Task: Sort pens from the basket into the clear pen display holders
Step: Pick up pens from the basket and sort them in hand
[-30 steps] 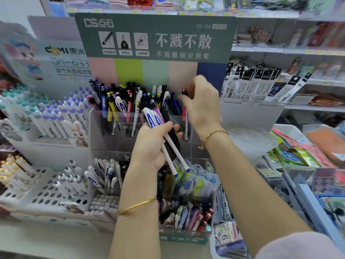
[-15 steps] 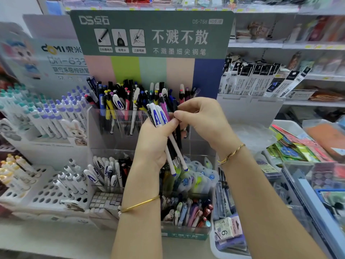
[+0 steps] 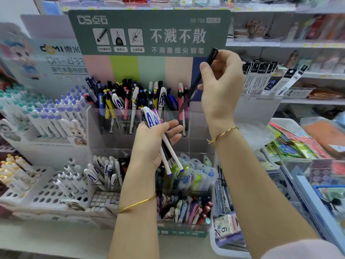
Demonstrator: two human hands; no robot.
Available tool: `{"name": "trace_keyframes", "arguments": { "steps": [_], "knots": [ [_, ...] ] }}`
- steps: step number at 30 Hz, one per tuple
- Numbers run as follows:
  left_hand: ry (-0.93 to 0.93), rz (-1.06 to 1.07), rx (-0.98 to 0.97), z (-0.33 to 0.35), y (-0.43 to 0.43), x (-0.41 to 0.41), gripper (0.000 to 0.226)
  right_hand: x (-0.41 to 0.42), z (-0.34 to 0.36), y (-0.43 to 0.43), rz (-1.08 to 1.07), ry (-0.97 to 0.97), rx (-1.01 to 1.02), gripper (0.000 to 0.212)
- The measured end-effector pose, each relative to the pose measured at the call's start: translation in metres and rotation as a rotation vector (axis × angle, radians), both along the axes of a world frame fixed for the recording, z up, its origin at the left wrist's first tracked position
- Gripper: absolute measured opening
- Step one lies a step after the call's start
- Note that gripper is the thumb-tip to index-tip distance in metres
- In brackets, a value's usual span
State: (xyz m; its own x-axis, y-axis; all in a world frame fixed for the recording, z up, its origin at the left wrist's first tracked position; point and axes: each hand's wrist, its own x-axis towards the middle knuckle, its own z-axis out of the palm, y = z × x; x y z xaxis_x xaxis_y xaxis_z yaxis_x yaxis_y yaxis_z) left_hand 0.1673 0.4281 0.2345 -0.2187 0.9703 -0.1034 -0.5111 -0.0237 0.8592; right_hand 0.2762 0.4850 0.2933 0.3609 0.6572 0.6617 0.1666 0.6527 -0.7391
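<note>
My left hand grips a small bundle of pens, white ones with blue caps among them, in front of the clear tiered pen holder. My right hand is raised above the holder's right end and pinches a single black pen, held tilted with its tip pointing down toward the top-row compartments. The top row is packed with upright mixed pens. Lower tiers hold white pens and pastel pens.
A white peg rack of purple and teal capped pens stands to the left, another with white pens below it. Packaged refills hang at the right. Bins of stationery fill the right side. A green sign rises behind.
My right hand pulled a black pen out of the bundle in my left hand and lifted it up and to the right. The left hand stayed about where it was.
</note>
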Motion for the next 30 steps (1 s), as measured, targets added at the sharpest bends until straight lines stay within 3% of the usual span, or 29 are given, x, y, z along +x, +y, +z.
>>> {"name": "trace_keyframes", "arguments": {
  "steps": [5, 9, 19, 23, 27, 30],
  "knots": [
    [0.022, 0.032, 0.002, -0.002, 0.002, -0.002, 0.035, -0.007, -0.009, 0.008, -0.065, -0.112, 0.051, 0.018],
    [0.027, 0.040, -0.016, -0.002, 0.002, -0.005, 0.017, -0.005, -0.007, 0.011, -0.103, -0.084, 0.127, 0.017],
    [0.033, 0.026, 0.011, -0.004, 0.008, -0.007, 0.020, -0.012, -0.007, 0.010, -0.202, -0.115, 0.218, 0.017],
    [0.025, 0.024, 0.035, -0.004, 0.008, -0.006, 0.019, -0.014, -0.020, 0.016, -0.122, -0.367, -0.036, 0.014],
    [0.041, 0.016, 0.047, -0.005, 0.009, -0.007, 0.020, -0.009, -0.031, 0.021, -0.214, -0.666, -0.326, 0.021],
    [0.049, 0.000, 0.061, -0.004, 0.009, -0.007, 0.022, -0.006, -0.032, 0.019, -0.259, -0.784, -0.448, 0.025]
  ]
}}
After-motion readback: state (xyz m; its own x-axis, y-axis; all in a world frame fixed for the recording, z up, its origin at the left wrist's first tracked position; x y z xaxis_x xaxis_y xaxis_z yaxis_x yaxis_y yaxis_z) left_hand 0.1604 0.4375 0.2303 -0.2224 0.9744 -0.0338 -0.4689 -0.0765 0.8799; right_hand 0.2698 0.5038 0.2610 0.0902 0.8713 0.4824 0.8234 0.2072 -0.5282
